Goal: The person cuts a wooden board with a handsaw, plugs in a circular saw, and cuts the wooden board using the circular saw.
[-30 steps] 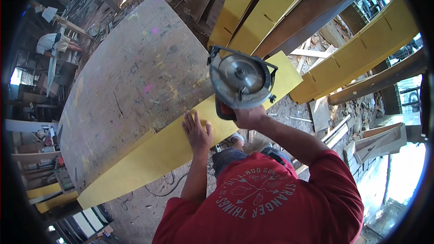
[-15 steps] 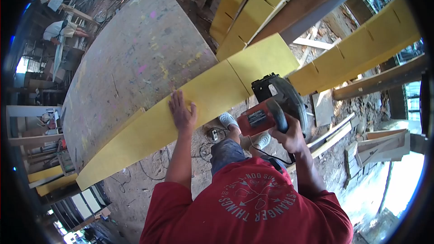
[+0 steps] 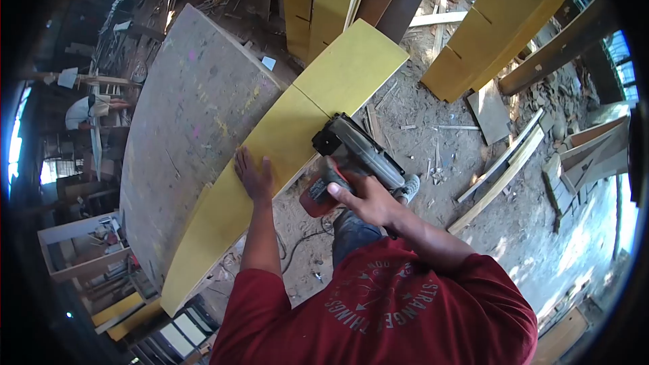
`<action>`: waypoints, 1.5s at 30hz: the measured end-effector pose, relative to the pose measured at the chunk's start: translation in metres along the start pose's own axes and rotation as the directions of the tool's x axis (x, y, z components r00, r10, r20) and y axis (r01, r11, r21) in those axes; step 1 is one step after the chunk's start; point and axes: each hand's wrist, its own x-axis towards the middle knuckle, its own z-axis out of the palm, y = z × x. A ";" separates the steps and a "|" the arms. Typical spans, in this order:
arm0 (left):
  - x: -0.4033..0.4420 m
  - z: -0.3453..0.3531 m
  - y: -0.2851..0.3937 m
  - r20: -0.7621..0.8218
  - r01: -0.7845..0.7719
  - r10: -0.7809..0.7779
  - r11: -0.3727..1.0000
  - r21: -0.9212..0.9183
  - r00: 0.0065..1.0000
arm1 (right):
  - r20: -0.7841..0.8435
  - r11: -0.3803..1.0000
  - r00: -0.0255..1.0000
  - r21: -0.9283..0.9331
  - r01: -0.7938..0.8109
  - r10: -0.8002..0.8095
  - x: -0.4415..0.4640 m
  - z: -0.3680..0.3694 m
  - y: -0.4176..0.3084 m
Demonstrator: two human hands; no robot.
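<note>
A long yellow board point(image 3: 270, 135) lies slantwise along the edge of the paint-spotted table point(image 3: 182, 88), its upper end jutting past the corner. My left hand point(image 3: 255, 174) rests on the board with its fingers spread. My right hand point(image 3: 368, 201) is wrapped round the handle of a red and black circular saw point(image 3: 358, 152). The front of the saw meets the board's near edge, beside a thin dark line point(image 3: 311, 100) that runs across the board. The saw's blade is hidden by its guard.
More yellow boards with short slots point(image 3: 473, 34) stand beyond the table. Wooden strips point(image 3: 500, 169) and scraps lie on the ground at right. A cable point(image 3: 297, 243) lies near my feet. Another person point(image 3: 88, 111) bends over at far left.
The saw was first held tilted over the board with its blade side showing, then lowered beside it; now it touches the near edge. My left hand stays on the board. The view has turned.
</note>
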 end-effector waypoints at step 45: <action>0.000 0.005 -0.004 0.082 -0.084 0.080 0.995 0.048 0.993 | 0.059 1.000 0.998 0.006 0.012 -0.013 0.039 0.005 -0.019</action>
